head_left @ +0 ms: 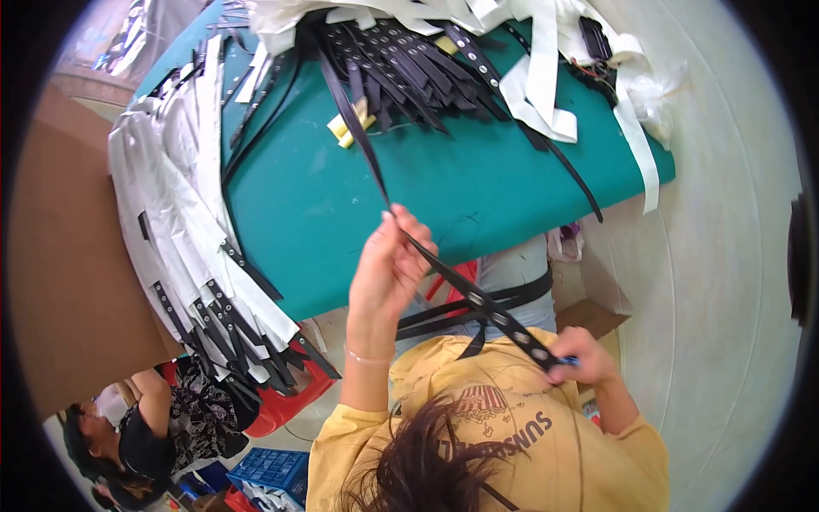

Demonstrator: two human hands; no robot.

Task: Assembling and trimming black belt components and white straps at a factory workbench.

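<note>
**Black eyelet strap held taut between two hands**

Right hand [584, 354]: fingers closed on the near end of a black strap [478, 299] with metal eyelets; something small and blue shows at the fingertips, too small to identify. Left hand [388, 260]: raised, thumb and fingers pinched around the same strap further along its length. Between the two grips the strap runs straight and tight, crossing in front of the yellow shirt [512, 427].

Beyond the left hand the strap continues up and away onto the green table [461, 188], ending at a pile of black straps [401, 60] at the table's far edge. White strips [537, 77] lie beside and over that pile, to the right of the held strap. Left of both hands, a stack of white and black strips [183, 230] hangs over the table's edge. Below that stack, a red stool [286, 397] and another person [162, 427], well apart from the grip.
</note>
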